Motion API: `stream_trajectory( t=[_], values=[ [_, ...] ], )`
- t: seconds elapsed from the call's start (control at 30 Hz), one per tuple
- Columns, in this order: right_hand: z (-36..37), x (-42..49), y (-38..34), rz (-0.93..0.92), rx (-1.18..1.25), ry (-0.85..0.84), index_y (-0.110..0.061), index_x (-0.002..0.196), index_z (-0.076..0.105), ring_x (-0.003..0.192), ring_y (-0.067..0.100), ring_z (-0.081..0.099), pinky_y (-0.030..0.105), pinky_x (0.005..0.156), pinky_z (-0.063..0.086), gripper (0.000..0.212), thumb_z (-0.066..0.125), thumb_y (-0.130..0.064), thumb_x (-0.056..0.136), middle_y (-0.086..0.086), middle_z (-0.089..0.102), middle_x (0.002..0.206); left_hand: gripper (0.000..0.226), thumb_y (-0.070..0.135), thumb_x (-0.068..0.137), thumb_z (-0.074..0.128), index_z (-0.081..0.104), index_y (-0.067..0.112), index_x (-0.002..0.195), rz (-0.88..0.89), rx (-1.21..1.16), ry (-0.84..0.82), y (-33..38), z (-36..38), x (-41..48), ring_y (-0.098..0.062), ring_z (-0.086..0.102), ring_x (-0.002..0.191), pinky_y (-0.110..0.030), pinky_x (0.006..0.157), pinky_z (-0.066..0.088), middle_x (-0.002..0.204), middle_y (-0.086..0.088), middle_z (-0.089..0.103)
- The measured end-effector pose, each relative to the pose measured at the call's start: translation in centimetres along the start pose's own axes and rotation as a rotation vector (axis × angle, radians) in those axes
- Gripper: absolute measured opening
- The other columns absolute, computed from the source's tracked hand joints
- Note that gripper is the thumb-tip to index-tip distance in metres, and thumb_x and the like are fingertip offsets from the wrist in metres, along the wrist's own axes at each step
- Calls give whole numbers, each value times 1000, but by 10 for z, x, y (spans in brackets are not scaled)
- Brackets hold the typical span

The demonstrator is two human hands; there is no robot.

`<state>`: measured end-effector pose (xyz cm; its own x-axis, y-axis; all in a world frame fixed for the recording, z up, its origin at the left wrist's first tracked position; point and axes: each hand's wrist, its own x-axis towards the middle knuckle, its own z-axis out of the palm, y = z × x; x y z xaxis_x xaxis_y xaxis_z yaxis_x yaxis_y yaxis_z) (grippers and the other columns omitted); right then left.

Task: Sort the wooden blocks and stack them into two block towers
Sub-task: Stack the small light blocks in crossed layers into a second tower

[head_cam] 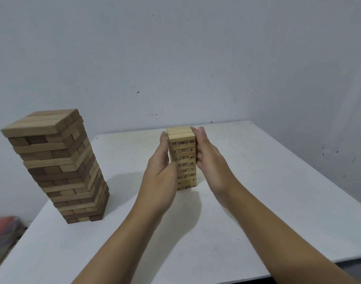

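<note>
White table [278, 201] bears dark tower [58, 167] and pale numbered tower [182, 134].

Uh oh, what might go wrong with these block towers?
The small numbered tower is tall and thin; if the left hand or right hand presses unevenly, it may tip. The big tower has uneven layers and stands near the table edge, so a bump might topple it off.

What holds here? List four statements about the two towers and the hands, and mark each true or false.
1. The numbered-block tower stands between the left hand and the right hand. True.
2. The larger tower stands on the white table, apart from both hands. True.
3. The larger tower carries printed numbers. False: its blocks are plain, light and dark wood.
4. The numbered-block tower is the taller one. False: the larger tower looks taller.
</note>
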<state>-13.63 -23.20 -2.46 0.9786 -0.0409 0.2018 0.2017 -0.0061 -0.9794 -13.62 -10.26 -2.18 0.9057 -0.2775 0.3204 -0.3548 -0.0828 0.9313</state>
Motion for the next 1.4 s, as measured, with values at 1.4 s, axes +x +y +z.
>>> stream_trajectory(
  t=[1.4],
  values=[
    [-1, 2, 18, 33, -17, -11, -31, 135, 64, 111, 3, 69, 17, 85, 55, 63, 18, -62, 106, -8, 73, 122, 77, -21, 86, 24, 63, 32, 126, -27, -70, -4, -8, 4, 1, 4, 67, 92, -7, 69, 48, 110, 8, 75]
  ],
)
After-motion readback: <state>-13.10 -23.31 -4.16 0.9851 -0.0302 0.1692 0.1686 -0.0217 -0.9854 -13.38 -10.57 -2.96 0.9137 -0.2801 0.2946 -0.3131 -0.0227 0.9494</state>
